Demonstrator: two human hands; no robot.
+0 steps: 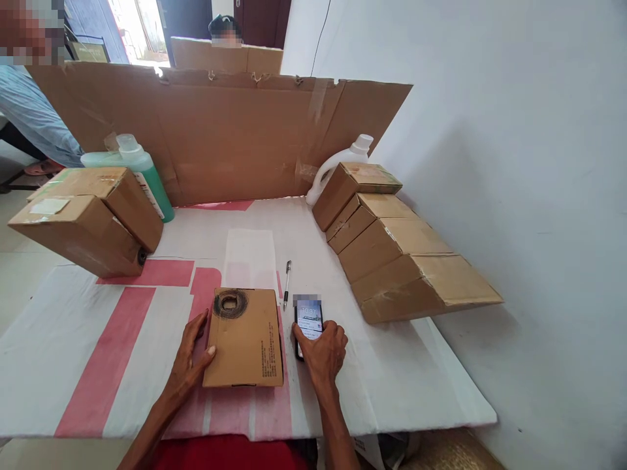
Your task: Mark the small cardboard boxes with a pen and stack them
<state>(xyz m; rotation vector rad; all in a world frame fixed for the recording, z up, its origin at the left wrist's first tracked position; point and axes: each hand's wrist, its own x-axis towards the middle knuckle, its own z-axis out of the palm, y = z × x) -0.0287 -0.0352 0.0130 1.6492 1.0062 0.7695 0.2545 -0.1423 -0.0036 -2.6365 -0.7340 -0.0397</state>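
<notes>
A small brown cardboard box [252,343] lies flat at the front middle of the table, with a dark ringed hole at its upper left and printed lines at its right. My left hand [191,352] grips its left edge, thumb on the top face and fingers along the side. Just right of the box is a smartphone [309,320] with its screen lit. My right hand [326,349] holds this phone, thumb over the screen's left part and fingers around the right edge. A pen [287,285] lies beyond the box, near the phone's top.
Cardboard boxes [73,225] stand at the left beside a green liquid bottle [149,176]. More boxes [392,261] line the right, with a white jug [337,163] behind. A tall cardboard panel [235,137] closes off the back. Other people are beyond it.
</notes>
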